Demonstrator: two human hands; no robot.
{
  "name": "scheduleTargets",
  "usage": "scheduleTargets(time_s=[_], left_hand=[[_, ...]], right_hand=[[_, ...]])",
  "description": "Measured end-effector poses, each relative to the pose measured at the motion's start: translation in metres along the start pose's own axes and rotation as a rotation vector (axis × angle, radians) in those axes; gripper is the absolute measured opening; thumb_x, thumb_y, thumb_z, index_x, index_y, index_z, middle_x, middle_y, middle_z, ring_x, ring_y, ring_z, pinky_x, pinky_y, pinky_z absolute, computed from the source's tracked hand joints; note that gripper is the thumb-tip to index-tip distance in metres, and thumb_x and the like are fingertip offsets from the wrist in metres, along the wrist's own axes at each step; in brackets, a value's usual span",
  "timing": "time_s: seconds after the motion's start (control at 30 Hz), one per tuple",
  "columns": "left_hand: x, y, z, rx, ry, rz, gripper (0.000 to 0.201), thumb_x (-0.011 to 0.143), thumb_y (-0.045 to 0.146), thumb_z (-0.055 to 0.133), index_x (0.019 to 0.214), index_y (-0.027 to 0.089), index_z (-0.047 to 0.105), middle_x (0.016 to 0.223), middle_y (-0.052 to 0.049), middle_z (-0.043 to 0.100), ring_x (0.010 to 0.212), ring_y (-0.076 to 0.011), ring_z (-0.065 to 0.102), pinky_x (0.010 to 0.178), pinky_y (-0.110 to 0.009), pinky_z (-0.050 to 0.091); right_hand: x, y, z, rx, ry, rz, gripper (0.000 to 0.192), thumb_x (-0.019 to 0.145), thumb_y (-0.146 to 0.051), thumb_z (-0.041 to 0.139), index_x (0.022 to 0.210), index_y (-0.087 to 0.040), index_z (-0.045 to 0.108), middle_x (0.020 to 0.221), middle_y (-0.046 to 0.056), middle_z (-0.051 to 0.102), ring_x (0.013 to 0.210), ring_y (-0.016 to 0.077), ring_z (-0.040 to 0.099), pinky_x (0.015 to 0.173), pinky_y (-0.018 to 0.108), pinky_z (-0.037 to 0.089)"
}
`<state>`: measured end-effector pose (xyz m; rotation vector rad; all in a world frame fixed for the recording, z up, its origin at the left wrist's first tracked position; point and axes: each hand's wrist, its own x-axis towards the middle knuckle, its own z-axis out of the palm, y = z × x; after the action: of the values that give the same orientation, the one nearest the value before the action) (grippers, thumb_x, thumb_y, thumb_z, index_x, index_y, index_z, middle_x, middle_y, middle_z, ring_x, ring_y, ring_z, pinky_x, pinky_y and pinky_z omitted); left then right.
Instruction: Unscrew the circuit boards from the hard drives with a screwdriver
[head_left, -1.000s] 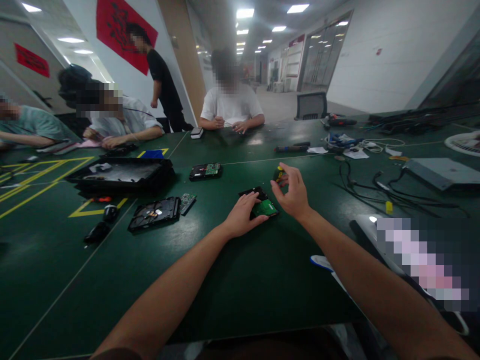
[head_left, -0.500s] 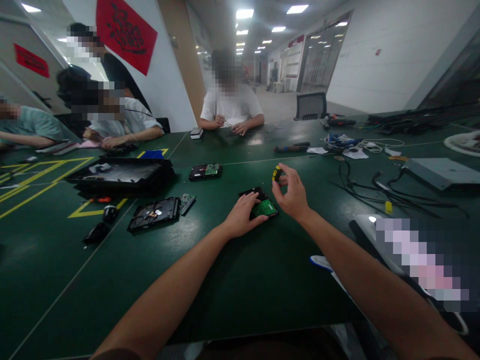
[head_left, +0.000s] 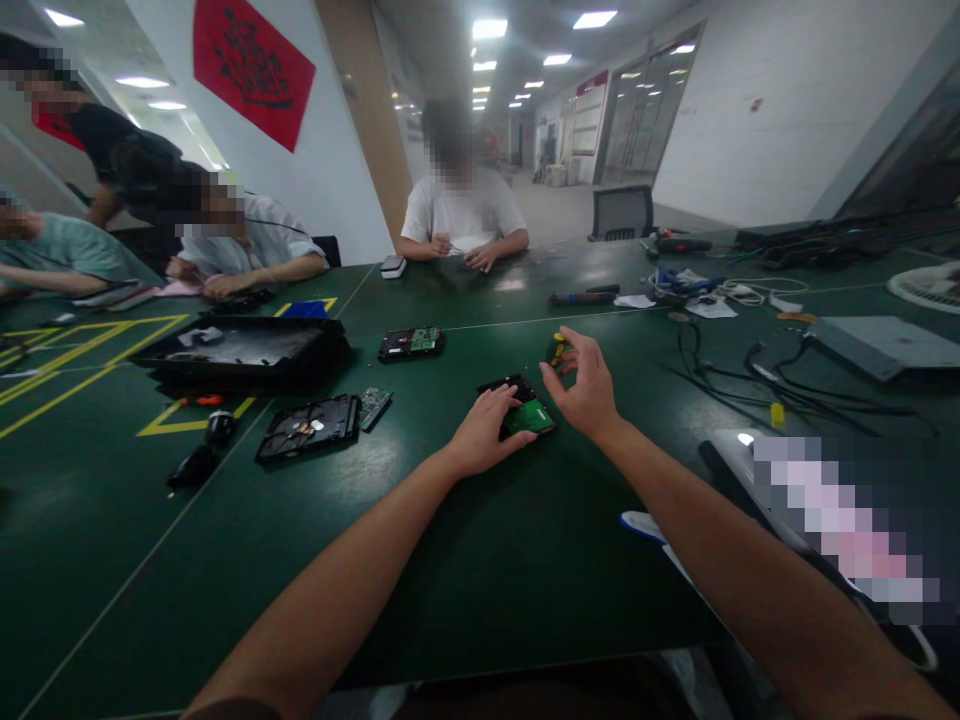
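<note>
A hard drive (head_left: 534, 414) with a green circuit board lies on the table in front of me. My left hand (head_left: 487, 428) holds it down, the fingers across its left part and the thumb along its near edge. Just above its right end, my right hand (head_left: 581, 385) has a yellow-and-black screwdriver (head_left: 555, 349) by the handle, between the fingertips. The thumb sits a little apart from the handle. The screwdriver's shaft and tip are too small and dark to make out.
To the left lie another hard drive (head_left: 311, 425), a loose circuit board (head_left: 374, 408) and a black tray (head_left: 240, 350). A third drive (head_left: 411, 343) lies farther back. Black cables (head_left: 780, 385) and a metal box (head_left: 885, 347) are at right. A person (head_left: 465, 215) sits opposite.
The screwdriver handle has turned in my right fingers, and the thumb has shifted down and left from it. My left hand stays put. A standing person at back left has moved left.
</note>
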<state>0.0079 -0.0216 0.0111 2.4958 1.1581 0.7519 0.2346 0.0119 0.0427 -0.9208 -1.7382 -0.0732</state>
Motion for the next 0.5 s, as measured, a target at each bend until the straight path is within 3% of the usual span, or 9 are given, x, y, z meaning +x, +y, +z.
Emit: scheduleTargets(time_s=[0.23,0.4,0.5], left_hand=[[0.0004,0.0003,-0.0003,-0.023,-0.002,-0.007,0.064,0.094,0.059,0.069,0.141,0.018,0.056,0.160,-0.018,0.052,0.158,-0.0339,0.039,0.132,-0.059,0.028],[0.0008,0.0008,-0.0001,-0.027,0.003,-0.016,0.062,0.093,0.059,0.070,0.140,0.020,0.057,0.161,-0.017,0.051,0.158,-0.0344,0.038,0.131,-0.059,0.028],[0.0009,0.0016,-0.0007,-0.027,-0.001,-0.017,0.062,0.093,0.058,0.070,0.140,0.020,0.057,0.161,-0.017,0.052,0.158,-0.0344,0.038,0.131,-0.060,0.028]], right_hand=[[-0.0004,-0.0019,-0.0008,0.016,-0.009,-0.038,0.062,0.100,-0.027,0.061,0.158,-0.030,0.039,0.138,0.014,0.059,0.095,0.0244,0.071,0.086,0.047,0.067],[0.0002,-0.0030,-0.0017,0.026,-0.014,-0.025,0.060,0.099,-0.031,0.065,0.154,-0.031,0.043,0.132,0.012,0.060,0.090,0.0226,0.070,0.078,0.044,0.068],[0.0004,-0.0042,-0.0023,0.049,-0.029,-0.022,0.060,0.100,-0.029,0.062,0.156,-0.031,0.041,0.136,0.013,0.059,0.094,0.0237,0.071,0.082,0.046,0.068]])
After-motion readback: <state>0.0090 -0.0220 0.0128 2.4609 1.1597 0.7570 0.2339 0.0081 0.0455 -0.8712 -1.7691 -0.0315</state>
